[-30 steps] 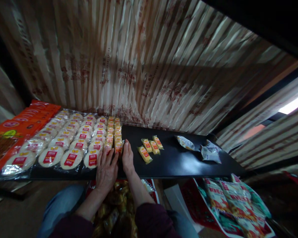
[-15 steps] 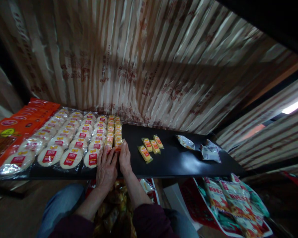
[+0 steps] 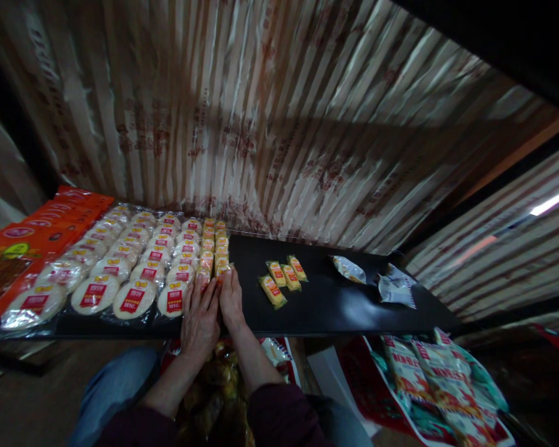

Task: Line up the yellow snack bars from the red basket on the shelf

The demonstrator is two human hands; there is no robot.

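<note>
Head view: small yellow-wrapped snack bars (image 3: 222, 246) stood in two tight columns on the black shelf (image 3: 307, 315), right beside the round rice-cracker packets (image 3: 134, 299). Left hand (image 3: 200, 324) lay with fingers extended over the near end of the left column; right hand (image 3: 231, 302) was held flat, fingers together, against the outer side of the right column's front bar. No closed grip visible on either; thumbs mostly hidden. Four loose bars (image 3: 289, 277) lay just right, apart from the columns. My read: bars were light, soft inside, film slick, easily dented. Best hold was a light pinch on the long sides; columns wanted flat-palm pressure, no squeezing.
</note>
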